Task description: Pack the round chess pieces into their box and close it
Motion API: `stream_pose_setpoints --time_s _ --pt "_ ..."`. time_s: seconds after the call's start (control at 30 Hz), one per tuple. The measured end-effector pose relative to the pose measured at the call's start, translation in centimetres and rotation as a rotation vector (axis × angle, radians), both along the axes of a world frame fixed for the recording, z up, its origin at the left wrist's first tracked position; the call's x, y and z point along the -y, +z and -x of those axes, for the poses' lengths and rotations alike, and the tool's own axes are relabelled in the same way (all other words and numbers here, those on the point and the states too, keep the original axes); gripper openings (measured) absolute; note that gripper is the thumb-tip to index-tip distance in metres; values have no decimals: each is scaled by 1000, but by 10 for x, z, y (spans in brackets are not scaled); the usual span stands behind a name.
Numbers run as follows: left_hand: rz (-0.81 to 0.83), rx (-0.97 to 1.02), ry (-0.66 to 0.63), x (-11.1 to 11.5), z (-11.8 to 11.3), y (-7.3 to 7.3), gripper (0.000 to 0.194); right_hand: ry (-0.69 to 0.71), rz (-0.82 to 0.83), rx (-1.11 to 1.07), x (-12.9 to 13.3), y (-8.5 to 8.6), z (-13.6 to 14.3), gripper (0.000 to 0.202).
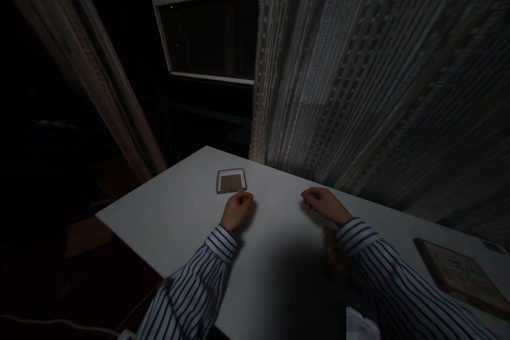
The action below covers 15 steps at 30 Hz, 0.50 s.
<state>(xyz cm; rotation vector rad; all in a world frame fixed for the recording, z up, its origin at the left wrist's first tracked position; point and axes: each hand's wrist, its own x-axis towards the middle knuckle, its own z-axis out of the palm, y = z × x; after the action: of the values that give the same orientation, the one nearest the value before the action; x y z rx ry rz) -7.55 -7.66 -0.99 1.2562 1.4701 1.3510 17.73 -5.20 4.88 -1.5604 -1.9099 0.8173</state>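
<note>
My left hand point(236, 210) is closed over the white table point(175, 212), just below a small shallow frame-like box point(231, 181) with a brown rectangle inside. My right hand point(324, 205) is also closed, with its fingers curled, over the table's far right part. Whatever either hand may hold is too small or hidden to make out. A dark patterned object point(333, 249) lies partly under my right forearm. Both arms wear blue-and-white striped sleeves.
On the right side of the table lies a flat framed picture or box point(462, 273). Long curtains point(326, 74) hang right behind the table, and a dark window stands beyond. A white cable point(59, 322) runs at the lower left.
</note>
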Motion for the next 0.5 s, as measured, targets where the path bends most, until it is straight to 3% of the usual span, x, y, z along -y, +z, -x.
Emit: stream_pose_setpoints --time_s 0.3,0.5 --pt "66 -57 325 -20 83 -5 23 92 7 182 -47 -21 100 24" --pt "116 -44 376 -31 104 -15 27 110 3 272 -59 -36 145 29"
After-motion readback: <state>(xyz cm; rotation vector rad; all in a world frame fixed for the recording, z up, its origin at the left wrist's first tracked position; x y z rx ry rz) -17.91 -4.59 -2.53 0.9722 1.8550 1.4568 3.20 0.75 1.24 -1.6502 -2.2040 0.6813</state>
